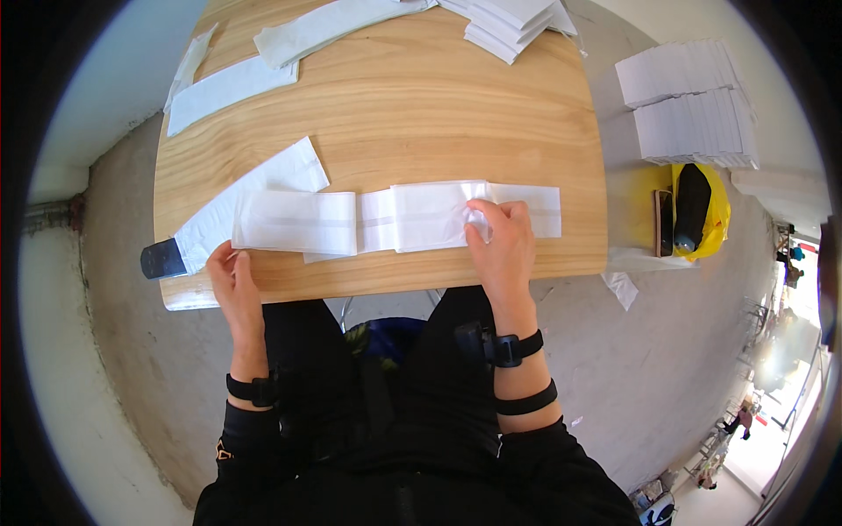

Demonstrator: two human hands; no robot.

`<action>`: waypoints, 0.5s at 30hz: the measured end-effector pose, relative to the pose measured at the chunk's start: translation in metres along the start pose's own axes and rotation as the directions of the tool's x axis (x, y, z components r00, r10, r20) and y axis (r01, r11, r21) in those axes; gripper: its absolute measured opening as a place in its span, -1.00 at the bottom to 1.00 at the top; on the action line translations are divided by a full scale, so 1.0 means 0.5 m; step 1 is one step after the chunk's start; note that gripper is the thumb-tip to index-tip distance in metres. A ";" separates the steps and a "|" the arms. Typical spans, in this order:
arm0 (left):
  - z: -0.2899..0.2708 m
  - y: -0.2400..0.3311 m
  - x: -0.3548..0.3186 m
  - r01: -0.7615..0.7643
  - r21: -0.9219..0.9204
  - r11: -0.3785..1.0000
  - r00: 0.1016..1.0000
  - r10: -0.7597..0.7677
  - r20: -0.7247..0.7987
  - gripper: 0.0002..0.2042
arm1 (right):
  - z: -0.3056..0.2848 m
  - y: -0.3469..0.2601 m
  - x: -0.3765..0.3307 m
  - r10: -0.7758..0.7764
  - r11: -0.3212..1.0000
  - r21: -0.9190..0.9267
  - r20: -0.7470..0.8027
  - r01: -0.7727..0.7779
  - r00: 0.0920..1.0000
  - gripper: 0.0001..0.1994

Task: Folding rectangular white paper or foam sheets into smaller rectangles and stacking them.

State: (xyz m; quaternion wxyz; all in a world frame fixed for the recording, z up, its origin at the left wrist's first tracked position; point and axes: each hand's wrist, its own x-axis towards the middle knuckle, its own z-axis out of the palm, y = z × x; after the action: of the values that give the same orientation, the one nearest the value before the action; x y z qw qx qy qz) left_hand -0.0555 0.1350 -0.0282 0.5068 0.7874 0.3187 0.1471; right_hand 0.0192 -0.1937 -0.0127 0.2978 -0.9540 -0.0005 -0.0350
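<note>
A long white paper strip point(399, 216) lies crosswise along the near edge of the wooden table point(395, 105), its long axis running left to right. The right hand point(502, 245) pinches its right-of-centre part with curled fingers. The left hand point(232, 280) rests flat and loosely open at the table's edge, just below the strip's left end.

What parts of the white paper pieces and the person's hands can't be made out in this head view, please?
- Right hand: its fingers cover part of the folded paper strip.
- Left hand: seen edge-on, so its palm is hidden.
- Paper stack: cut off by the top edge.
- Dark object: partly under a paper sheet.
</note>
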 end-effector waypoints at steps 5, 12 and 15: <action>0.055 0.073 -0.060 -0.491 0.370 0.788 0.863 0.499 0.084 -0.42 | -0.006 0.018 -0.005 0.058 0.992 0.115 -0.032 -0.055 0.998 -0.70; 0.198 0.163 -0.134 -0.757 0.154 0.635 0.544 0.481 0.688 -0.12 | -0.044 0.106 -0.018 0.196 0.971 -0.082 -0.263 -0.224 0.945 -0.42; 0.223 0.149 -0.134 -0.812 0.124 0.570 0.450 0.476 0.756 -0.06 | -0.054 0.132 -0.018 0.308 0.909 -0.203 -0.264 -0.365 0.914 -0.33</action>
State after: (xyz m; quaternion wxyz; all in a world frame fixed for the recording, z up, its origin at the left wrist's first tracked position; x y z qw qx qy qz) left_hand -0.0180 -0.0084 -0.0053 0.2738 0.9423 -0.1902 -0.0292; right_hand 0.0098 -0.2630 -0.0288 0.1760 -0.9589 0.2032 -0.0912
